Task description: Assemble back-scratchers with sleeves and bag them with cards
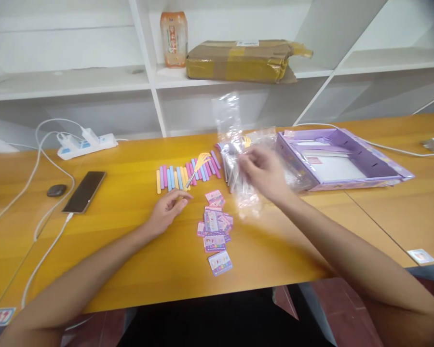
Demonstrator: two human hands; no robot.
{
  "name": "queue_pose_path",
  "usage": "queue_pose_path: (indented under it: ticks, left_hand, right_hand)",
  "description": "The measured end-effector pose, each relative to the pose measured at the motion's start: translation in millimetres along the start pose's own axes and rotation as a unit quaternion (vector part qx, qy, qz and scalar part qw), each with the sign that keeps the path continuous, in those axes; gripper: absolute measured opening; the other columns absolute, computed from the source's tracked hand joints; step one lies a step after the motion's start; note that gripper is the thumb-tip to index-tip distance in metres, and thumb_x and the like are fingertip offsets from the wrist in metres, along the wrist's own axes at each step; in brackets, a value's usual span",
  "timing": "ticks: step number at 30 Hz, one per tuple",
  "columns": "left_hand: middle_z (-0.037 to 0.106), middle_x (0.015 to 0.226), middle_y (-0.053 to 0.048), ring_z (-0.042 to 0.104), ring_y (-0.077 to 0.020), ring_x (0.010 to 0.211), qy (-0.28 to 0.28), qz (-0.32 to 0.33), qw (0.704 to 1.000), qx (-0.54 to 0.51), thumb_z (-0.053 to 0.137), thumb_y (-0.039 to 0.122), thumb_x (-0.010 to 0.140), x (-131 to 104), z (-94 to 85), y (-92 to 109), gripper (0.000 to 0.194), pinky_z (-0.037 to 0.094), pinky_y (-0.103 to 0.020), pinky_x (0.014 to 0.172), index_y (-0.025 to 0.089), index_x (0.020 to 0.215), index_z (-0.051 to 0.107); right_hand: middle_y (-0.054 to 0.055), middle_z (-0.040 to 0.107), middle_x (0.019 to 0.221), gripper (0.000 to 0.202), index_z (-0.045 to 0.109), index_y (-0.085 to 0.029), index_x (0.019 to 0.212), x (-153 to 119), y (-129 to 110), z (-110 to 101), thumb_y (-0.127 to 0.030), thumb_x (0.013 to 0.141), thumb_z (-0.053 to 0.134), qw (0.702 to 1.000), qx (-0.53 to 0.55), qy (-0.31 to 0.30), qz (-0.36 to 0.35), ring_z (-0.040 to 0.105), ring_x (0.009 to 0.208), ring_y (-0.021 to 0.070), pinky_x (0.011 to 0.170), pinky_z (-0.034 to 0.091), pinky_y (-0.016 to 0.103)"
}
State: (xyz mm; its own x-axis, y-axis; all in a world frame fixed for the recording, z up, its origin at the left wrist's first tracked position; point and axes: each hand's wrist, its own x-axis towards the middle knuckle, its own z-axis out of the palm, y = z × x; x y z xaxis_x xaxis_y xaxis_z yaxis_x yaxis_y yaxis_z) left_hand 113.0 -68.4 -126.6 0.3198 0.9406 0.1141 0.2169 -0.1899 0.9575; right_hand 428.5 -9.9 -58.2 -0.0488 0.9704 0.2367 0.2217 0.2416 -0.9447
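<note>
My right hand is closed on a clear plastic bag, which hangs above the table and is blurred by motion. Another yellow hand-shaped tip shows through or behind the plastic. My left hand rests on the table, thumb and fingers apart. Just beyond its fingertips lies a stick with a yellow hand-shaped end and a metal rod, across a row of coloured sticks. Whether the fingers touch the rod is unclear. Between my hands, small printed cards are spread in a loose pile.
A purple open box stands at the right, with flat pieces inside. At the left are a phone on a cable, a small black case and a power strip. A taped carton and an orange package sit on the shelf.
</note>
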Motion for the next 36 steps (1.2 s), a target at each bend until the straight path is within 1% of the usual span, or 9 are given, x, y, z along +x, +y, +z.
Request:
queue_pose_path:
  ticks: [3,6,11,15,19,24,27,31,36]
  left_hand:
    - [0.074,0.110,-0.009,0.056,-0.0158,0.072,-0.018,-0.006,0.999,-0.049,0.067,0.070,0.100,-2,2.8,7,0.052,0.045,-0.028,0.063,0.024,0.118,0.079]
    - [0.070,0.094,-0.006,0.060,-0.0193,0.079,0.004,0.001,0.998,-0.061,0.077,0.072,0.092,-3,8.5,11,0.051,0.049,-0.030,0.067,0.023,0.101,0.081]
    - [0.061,0.080,-0.002,0.049,-0.0137,0.063,0.069,-0.023,0.993,-0.090,0.082,0.065,0.091,-5,14.6,10,0.044,0.040,-0.027,0.055,0.021,0.090,0.079]
    - [0.063,0.076,-0.002,0.058,-0.0179,0.071,0.062,-0.016,0.996,-0.055,0.083,0.063,0.090,-6,14.6,12,0.042,0.052,-0.031,0.067,0.022,0.085,0.078]
    - [0.074,0.091,-0.006,0.069,-0.0243,0.100,0.087,0.008,0.995,-0.042,0.086,0.057,0.090,-3,12.0,11,0.038,0.058,-0.039,0.097,0.022,0.078,0.078]
    - [0.079,0.104,-0.007,0.075,-0.0202,0.096,0.221,-0.010,0.948,-0.230,0.095,0.054,0.082,14,-3.0,13,0.041,0.063,-0.038,0.094,0.018,0.086,0.075]
    - [0.080,0.095,-0.005,0.076,-0.0180,0.088,0.260,0.016,0.924,-0.279,0.098,0.050,0.079,23,-17.7,22,0.042,0.066,-0.035,0.086,0.018,0.088,0.074]
    - [0.080,0.091,-0.004,0.078,-0.0170,0.087,0.294,0.029,0.906,-0.302,0.099,0.046,0.080,30,-34.9,33,0.040,0.067,-0.030,0.080,0.018,0.085,0.071]
    - [0.081,0.095,-0.002,0.079,-0.0142,0.090,0.322,0.025,0.891,-0.319,0.093,0.039,0.089,32,-45.9,39,0.033,0.068,-0.027,0.086,0.018,0.085,0.068]
  right_hand:
    - [-0.002,0.064,0.077,0.042,0.057,-0.025,0.101,-17,-17,54,-0.064,0.098,0.072,0.990,0.061,-0.128,-0.005,0.054,0.058,0.0121,0.053,0.043,0.029]
    - [0.001,0.066,0.083,0.044,0.057,-0.024,0.098,-27,-21,92,-0.065,0.098,0.073,0.981,0.082,-0.174,-0.033,0.060,0.070,0.0142,0.064,0.051,0.032]
    - [-0.003,0.057,0.079,0.051,0.049,-0.027,0.100,-26,-4,115,-0.076,0.098,0.066,0.966,0.195,-0.169,0.030,0.055,0.065,0.0143,0.056,0.047,0.030]
    - [0.001,0.064,0.090,0.050,0.060,-0.024,0.098,-23,10,122,-0.070,0.090,0.076,0.966,0.161,-0.203,-0.001,0.062,0.085,0.0182,0.078,0.055,0.035]
    - [0.004,0.069,0.096,0.040,0.070,-0.023,0.097,-15,13,116,-0.062,0.096,0.072,0.972,0.159,-0.174,0.007,0.065,0.094,0.0214,0.093,0.055,0.040]
    - [0.006,0.070,0.107,0.040,0.070,-0.027,0.128,10,-5,78,-0.056,0.102,0.068,0.984,0.164,-0.072,0.000,0.067,0.090,0.0199,0.082,0.059,0.038]
    - [0.005,0.072,0.100,0.034,0.073,-0.025,0.127,15,-28,51,-0.049,0.104,0.068,0.978,0.058,-0.197,-0.019,0.066,0.085,0.0194,0.076,0.059,0.035]
    - [0.004,0.076,0.098,0.027,0.078,-0.023,0.111,8,-46,28,-0.044,0.107,0.061,0.918,-0.077,-0.385,-0.052,0.068,0.086,0.0196,0.078,0.056,0.033]
    - [0.005,0.078,0.101,0.033,0.077,-0.022,0.109,11,-37,28,-0.048,0.107,0.057,0.888,-0.103,-0.445,-0.047,0.070,0.087,0.0205,0.079,0.055,0.034]
